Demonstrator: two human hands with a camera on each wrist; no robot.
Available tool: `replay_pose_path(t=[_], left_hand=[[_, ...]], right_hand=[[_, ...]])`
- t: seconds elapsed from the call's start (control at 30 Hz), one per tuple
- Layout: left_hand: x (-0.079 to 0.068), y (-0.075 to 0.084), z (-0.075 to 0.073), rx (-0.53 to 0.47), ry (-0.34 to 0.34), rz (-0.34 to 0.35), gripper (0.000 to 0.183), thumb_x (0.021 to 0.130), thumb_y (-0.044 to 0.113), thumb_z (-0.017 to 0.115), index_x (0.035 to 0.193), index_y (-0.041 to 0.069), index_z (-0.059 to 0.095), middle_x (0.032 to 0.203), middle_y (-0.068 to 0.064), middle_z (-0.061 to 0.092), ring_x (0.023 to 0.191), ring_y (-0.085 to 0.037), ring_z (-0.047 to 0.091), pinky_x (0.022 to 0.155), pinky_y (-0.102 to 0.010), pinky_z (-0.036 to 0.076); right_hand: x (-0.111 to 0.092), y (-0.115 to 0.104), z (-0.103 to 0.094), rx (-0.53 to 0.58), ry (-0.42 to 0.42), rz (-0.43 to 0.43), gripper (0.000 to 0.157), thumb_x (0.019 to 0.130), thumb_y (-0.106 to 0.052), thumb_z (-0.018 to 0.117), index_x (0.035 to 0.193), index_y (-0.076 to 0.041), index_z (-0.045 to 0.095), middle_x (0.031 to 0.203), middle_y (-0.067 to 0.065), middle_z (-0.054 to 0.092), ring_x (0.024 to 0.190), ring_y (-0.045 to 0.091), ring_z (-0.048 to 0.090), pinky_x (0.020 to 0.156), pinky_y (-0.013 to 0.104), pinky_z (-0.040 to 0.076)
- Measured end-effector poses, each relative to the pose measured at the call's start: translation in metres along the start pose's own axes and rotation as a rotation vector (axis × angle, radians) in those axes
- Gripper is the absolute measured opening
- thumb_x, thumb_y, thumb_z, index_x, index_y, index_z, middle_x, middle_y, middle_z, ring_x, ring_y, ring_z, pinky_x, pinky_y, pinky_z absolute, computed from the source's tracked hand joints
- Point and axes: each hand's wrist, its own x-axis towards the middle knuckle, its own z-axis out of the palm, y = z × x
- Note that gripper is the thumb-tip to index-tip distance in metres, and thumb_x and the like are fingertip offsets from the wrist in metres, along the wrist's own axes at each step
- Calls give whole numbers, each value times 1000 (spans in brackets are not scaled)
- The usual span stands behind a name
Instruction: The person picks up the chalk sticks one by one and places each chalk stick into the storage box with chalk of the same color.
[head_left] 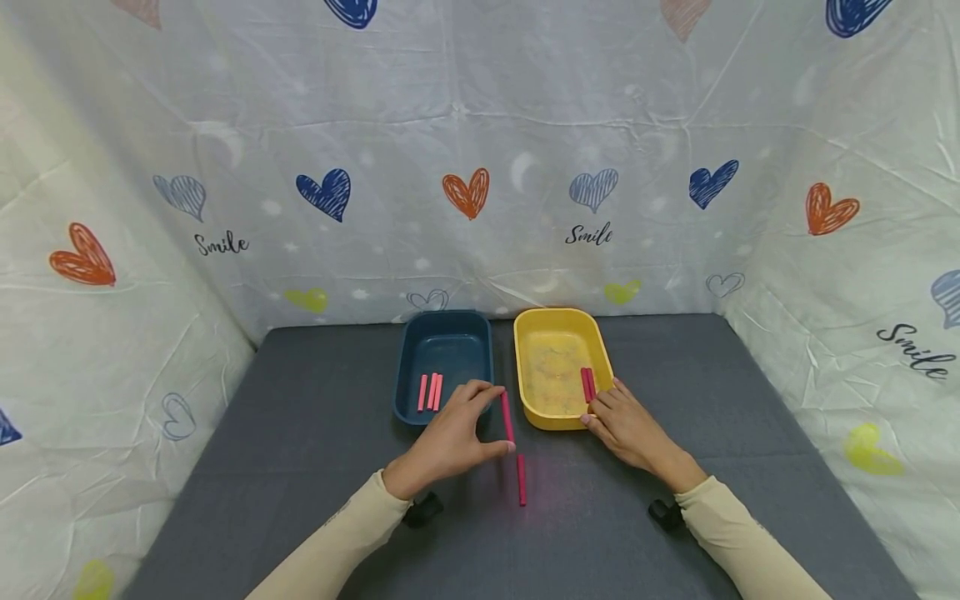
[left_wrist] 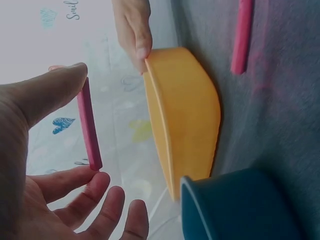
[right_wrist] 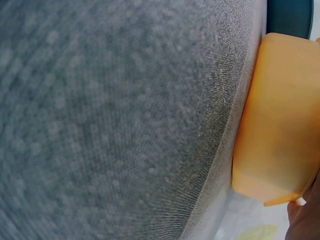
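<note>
My left hand (head_left: 453, 437) holds a dark pink stick (left_wrist: 90, 125) lengthwise between thumb and fingertip, above the table. The other fingers spread below it in the left wrist view. Another dark pink stick (head_left: 521, 480) lies on the table just beneath. At the near right corner of a yellow tray (head_left: 558, 423), my right hand (head_left: 633, 429) grips the rim, its fingers partly hidden. Two dark pink sticks (head_left: 587, 383) lie inside by those fingers, their near ends partly covered. Left of it stands a dark blue tray (head_left: 408, 350) with several lighter pink sticks (head_left: 431, 392).
Dark grey cloth (head_left: 315, 400) covers the table. A pale curtain (head_left: 465, 100) printed with hearts hangs behind the trays and along both sides. Black wrist cameras (head_left: 423, 510) sit under the forearms.
</note>
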Motion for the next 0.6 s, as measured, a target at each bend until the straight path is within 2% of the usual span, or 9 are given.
replay_pose_path(t=[0.3, 0.6], left_hand=[[19, -1, -6, -25, 18, 8, 82, 78, 47, 80, 147, 17, 46, 144, -6, 45, 126, -23, 46, 99, -45, 50], [41, 0, -5, -58, 23, 17, 82, 78, 46, 80, 146, 17, 46, 143, -6, 45, 129, -24, 45, 103, -48, 48]], right_hand=[[1, -1, -1, 2, 4, -8, 19, 100, -30, 56, 89, -15, 59, 91, 1, 61, 98, 23, 59, 116, 57, 30], [1, -2, -1, -15, 6, -13, 20, 100, -31, 55, 87, -16, 58, 88, 0, 60, 96, 22, 60, 114, 57, 32]])
